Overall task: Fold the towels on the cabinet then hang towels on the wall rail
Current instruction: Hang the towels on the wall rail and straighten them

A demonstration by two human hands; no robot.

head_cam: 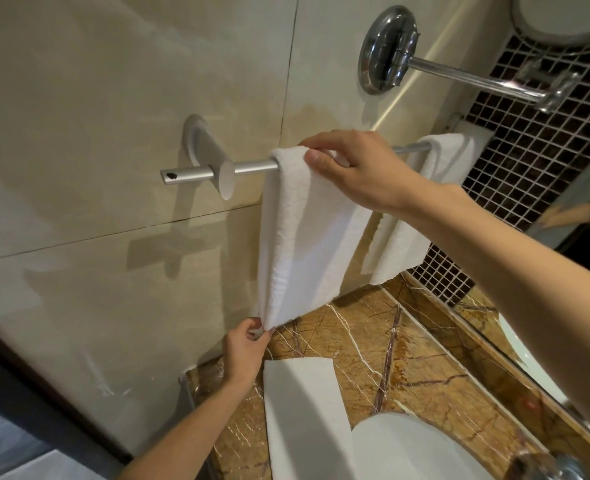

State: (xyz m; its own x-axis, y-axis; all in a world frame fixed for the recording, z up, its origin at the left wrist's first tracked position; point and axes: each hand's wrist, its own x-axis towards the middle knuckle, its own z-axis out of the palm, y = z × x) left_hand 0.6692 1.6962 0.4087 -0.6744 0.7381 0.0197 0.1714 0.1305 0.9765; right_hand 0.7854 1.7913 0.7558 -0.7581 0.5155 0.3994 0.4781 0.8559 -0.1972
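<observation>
item 1, rail (252, 167): grey metal bar fixed to the beige tiled wall (113, 98) by a rounded bracket; its open end sticks out past the bracket.

item 2, first towel (304, 237): white, folded into a long strip and draped over the rail just beside the bracket. both halves hang down along the wall, and the lower edge ends above the counter (408, 358).

item 3, second towel (421, 209): white, folded, draped over the same rail farther along, apart from the first towel. part of it is hidden behind the right forearm.

item 4, third towel (304, 410): white, folded flat, lying on the counter below the first towel. one end reaches the basin (408, 452); whether it overlaps the rim cannot be told.

item 5, right hand (356, 164): at the top of the first towel, thumb in front and fingers over the fold, pinching the cloth where it crosses the rail.

item 6, left hand (245, 351): low down, fingers curled, pinching the bottom corner of the first towel.

item 7, counter: brown veined stone, running along the wall.

item 8, basin: white, round, at the bottom of the view.

item 9, chrome arm (460, 74): juts from a round wall mount above the rail.

item 10, mosaic tiles (529, 161): dark, small, beyond the second towel.
</observation>
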